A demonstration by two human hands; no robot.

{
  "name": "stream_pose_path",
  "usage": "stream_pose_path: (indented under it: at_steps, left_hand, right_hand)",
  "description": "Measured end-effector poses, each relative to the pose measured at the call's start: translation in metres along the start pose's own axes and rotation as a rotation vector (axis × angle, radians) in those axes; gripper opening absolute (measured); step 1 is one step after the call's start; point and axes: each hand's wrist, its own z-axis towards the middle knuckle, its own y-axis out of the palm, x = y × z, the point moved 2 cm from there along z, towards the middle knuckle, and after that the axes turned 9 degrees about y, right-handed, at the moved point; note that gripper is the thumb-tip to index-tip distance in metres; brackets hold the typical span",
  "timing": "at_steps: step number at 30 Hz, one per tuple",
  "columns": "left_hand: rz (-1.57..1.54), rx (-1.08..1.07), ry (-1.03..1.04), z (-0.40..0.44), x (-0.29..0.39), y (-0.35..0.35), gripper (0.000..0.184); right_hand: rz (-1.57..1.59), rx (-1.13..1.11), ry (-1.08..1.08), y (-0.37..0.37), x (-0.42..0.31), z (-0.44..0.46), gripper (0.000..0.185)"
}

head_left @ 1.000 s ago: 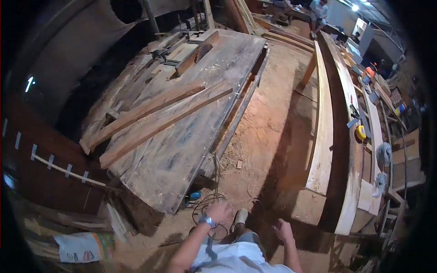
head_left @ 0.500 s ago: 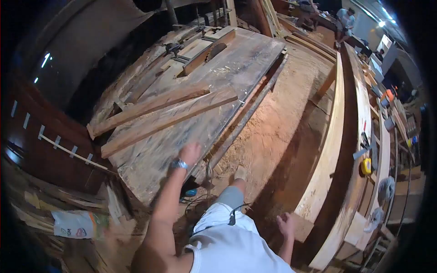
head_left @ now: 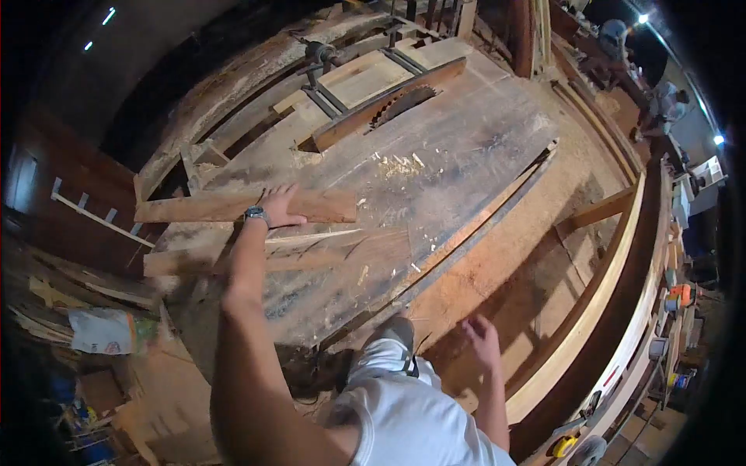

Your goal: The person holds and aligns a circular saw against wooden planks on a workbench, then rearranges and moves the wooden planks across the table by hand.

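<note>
My left hand (head_left: 281,207), with a watch at the wrist, lies on the farther of two reddish-brown boards (head_left: 326,206), its fingers spread over the top face. The nearer board (head_left: 326,250) lies beside it on the saw table (head_left: 474,147). Low at the right of my body hangs my right hand (head_left: 482,339), fingers loosely apart and holding nothing. A toothed circular saw blade (head_left: 402,106) stands up through the table beside a wooden fence (head_left: 350,120).
Long pale planks (head_left: 594,326) run along the right, with a yellow tape measure (head_left: 565,446) and an orange tool (head_left: 680,294) beyond. Wood chips (head_left: 400,165) lie near the blade. Another person (head_left: 668,105) is at the back right. A white bag (head_left: 101,331) sits at the left.
My left hand has moved forward over the table and onto the farther board. The view has turned and come nearer to the table. My right hand remains low and empty.
</note>
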Motion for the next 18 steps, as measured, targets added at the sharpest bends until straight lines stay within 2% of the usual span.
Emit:
stream_pose_path:
  at_steps: [1,2,5,7,8,9,10,11,12,13,14,16,17,18]
  left_hand:
    - [0.074,-0.111,-0.013,-0.001,0.017,-0.015,0.122]
    - [0.076,-0.126,-0.026,0.005,0.019,-0.017,0.122]
    - [0.103,-0.182,-0.046,0.017,0.028,-0.029,0.126]
    - [-0.079,-0.147,0.034,0.027,0.055,-0.059,0.11]
    - [-0.088,-0.163,0.042,0.034,0.074,-0.074,0.11]
    - [-0.181,-0.122,0.123,0.043,0.097,-0.093,0.102]
    - [-0.272,-0.076,0.201,0.054,0.114,-0.102,0.094]
    - [-0.28,-0.082,0.206,0.071,0.122,-0.097,0.094]
    - [-0.457,-0.172,0.206,0.09,0.128,-0.086,0.089]
    - [-0.633,-0.261,0.206,0.105,0.14,-0.079,0.084]
    - [-0.634,-0.263,0.215,0.115,0.166,-0.081,0.084]
    - [-0.654,-0.385,0.302,0.13,0.228,-0.088,0.073]
    - [-0.66,-0.387,0.304,0.139,0.246,-0.083,0.073]
    - [-0.689,-0.43,0.319,0.149,0.263,-0.077,0.072]
  right_hand:
    - [-0.04,-0.049,-0.088,-0.005,-0.022,0.019,0.01]
    - [-0.082,-0.099,-0.184,-0.007,-0.044,0.039,0.011]
    - [0.05,-0.239,-0.22,0.005,-0.078,0.089,0.014]
    - [-0.094,-0.321,-0.279,0.009,-0.109,0.112,0.017]
    - [-0.032,-0.318,-0.312,0.015,-0.123,0.123,0.021]
    - [0.026,-0.316,-0.347,0.024,-0.139,0.134,0.027]
    - [0.004,-0.292,-0.377,0.028,-0.155,0.143,0.045]
    - [0.192,-0.391,-0.323,0.032,-0.177,0.143,0.069]
    - [0.251,-0.439,-0.323,0.033,-0.19,0.15,0.088]
    - [0.319,-0.441,-0.399,0.033,-0.201,0.154,0.093]
    - [0.318,-0.432,-0.399,0.026,-0.209,0.159,0.093]
    - [0.08,-0.208,-0.551,0.009,-0.223,0.169,0.076]
    - [-0.043,-0.098,-0.618,-0.003,-0.223,0.17,0.068]
    - [-0.048,-0.097,-0.611,-0.019,-0.22,0.172,0.068]
